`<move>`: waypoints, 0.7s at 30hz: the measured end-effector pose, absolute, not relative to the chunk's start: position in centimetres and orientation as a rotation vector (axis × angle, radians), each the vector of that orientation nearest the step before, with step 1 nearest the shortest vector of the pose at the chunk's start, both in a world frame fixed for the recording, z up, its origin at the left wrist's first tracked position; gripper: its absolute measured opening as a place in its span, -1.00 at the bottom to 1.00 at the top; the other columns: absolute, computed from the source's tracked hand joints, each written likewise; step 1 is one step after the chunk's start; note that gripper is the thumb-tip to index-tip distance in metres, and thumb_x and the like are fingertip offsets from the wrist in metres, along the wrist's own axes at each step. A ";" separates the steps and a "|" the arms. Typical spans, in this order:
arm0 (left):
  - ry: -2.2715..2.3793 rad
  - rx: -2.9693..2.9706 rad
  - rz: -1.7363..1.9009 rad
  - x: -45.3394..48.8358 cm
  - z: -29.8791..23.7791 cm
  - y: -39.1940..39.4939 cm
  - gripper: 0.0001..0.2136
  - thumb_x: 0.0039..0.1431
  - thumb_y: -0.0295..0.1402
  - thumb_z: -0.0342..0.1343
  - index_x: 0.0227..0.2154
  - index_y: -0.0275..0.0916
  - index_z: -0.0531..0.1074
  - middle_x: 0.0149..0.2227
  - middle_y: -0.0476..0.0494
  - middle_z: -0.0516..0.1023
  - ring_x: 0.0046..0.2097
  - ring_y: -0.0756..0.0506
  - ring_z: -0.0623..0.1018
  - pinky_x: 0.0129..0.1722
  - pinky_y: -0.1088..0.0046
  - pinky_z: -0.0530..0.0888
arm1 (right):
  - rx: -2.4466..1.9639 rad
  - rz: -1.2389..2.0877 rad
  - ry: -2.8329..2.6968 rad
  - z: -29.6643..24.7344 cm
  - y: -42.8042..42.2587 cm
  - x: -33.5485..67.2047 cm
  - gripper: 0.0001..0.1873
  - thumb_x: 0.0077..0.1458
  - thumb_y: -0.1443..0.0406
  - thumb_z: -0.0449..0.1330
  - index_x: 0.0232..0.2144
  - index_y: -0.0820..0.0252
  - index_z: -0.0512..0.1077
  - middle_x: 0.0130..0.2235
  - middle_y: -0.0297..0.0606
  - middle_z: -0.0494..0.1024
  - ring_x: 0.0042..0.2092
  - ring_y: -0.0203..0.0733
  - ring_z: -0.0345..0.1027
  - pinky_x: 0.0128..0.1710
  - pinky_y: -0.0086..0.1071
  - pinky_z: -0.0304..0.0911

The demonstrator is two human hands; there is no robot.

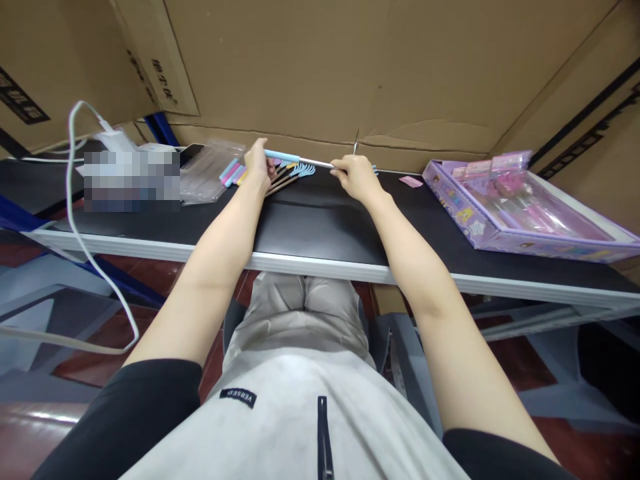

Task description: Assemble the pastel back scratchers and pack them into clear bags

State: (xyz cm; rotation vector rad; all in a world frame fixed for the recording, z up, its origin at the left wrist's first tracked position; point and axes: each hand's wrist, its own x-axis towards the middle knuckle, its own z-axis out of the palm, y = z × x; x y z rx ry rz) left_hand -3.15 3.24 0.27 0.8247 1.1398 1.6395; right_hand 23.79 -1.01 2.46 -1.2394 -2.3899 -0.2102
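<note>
My left hand (259,163) is closed around the light blue handle (284,155) of a back scratcher. Its thin metal rod (317,162) runs across to my right hand (356,175), whose fingers pinch the rod's far end. Light blue prongs (375,169) peek out just past the right hand. Beneath and beside my left hand lie several more back scratchers (287,179) with claw heads in blue, yellow and purple. Their pink, blue and yellow handles (231,173) point left, partly hidden by my left hand.
A purple printed box (480,233) holding pink packaged items stands on the right of the black table (320,227). Clear plastic bags (207,180) and a white charger with cable (117,141) are at left. A pink card (411,181) lies near the cardboard wall (320,67).
</note>
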 end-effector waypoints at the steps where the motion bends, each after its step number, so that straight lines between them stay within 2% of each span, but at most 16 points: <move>1: 1.202 0.776 1.672 -3.6 0.3 3.3 -0.59 0.44 0.08 0.19 -0.40 -0.09 0.37 -0.62 0.08 0.24 -0.60 -0.01 0.35 -0.61 0.47 0.27 | -1.231 -0.204 -2.395 2.5 -1.0 23.8 -0.70 0.47 0.28 0.10 -0.07 0.13 0.66 -0.14 -0.01 0.61 -0.02 0.15 0.44 0.04 -0.08 0.25; 3: 1.296 0.703 1.715 -4.0 0.6 2.9 -0.57 0.39 0.18 0.19 -0.35 -0.08 0.46 -0.52 -0.03 0.43 -0.45 -0.11 0.55 -0.53 0.42 0.42 | -1.223 -0.188 -2.412 2.6 -1.0 24.0 -0.72 0.47 0.25 0.13 -0.07 0.12 0.66 -0.14 -0.04 0.61 -0.02 0.14 0.43 0.05 -0.09 0.24; 5: 1.284 0.814 1.668 -4.0 1.0 2.1 -0.51 0.36 0.27 0.17 -0.31 -0.09 0.52 -0.33 -0.18 0.62 -0.19 -0.22 0.70 -0.35 0.34 0.59 | -1.222 -0.177 -2.428 2.5 -0.9 24.4 -0.75 0.47 0.23 0.16 -0.08 0.10 0.66 -0.15 -0.06 0.60 -0.03 0.13 0.42 0.04 -0.11 0.22; 8: 1.184 1.079 1.548 -3.5 1.4 0.8 -0.40 0.36 0.35 0.11 -0.20 -0.15 0.60 -0.05 -0.32 0.71 0.15 -0.36 0.69 -0.03 0.17 0.67 | -1.214 -0.190 -2.433 2.5 -0.6 25.2 -0.75 0.46 0.25 0.15 -0.11 0.09 0.65 -0.18 -0.07 0.59 -0.05 0.11 0.41 -0.01 -0.14 0.20; 10: 1.149 1.195 1.469 -3.1 1.5 0.1 -0.33 0.40 0.38 0.04 -0.12 -0.19 0.64 0.05 -0.35 0.70 0.25 -0.40 0.65 0.09 0.08 0.66 | -1.207 -0.211 -2.429 2.6 -0.5 25.6 -0.75 0.45 0.26 0.14 -0.12 0.10 0.64 -0.21 -0.08 0.59 -0.06 0.10 0.40 -0.03 -0.15 0.19; 14: 1.155 1.279 1.374 -2.2 1.7 -1.0 -0.28 0.49 0.35 -0.07 -0.09 -0.24 0.68 0.08 -0.37 0.71 0.24 -0.37 0.65 0.12 0.11 0.63 | -1.228 -0.237 -2.420 3.0 -1.0 25.8 -0.75 0.45 0.28 0.13 -0.14 0.11 0.64 -0.19 -0.07 0.60 -0.06 0.11 0.42 -0.03 -0.16 0.19; 21: 1.102 1.272 1.362 0.4 2.5 -2.5 -0.36 0.49 0.28 0.07 -0.27 -0.25 0.66 -0.05 -0.31 0.74 0.03 -0.24 0.71 -0.12 0.39 0.58 | -1.222 -0.257 -2.434 3.2 -2.6 24.4 -0.71 0.49 0.26 0.10 -0.10 0.12 0.65 -0.16 -0.06 0.62 -0.05 0.11 0.43 -0.08 -0.18 0.18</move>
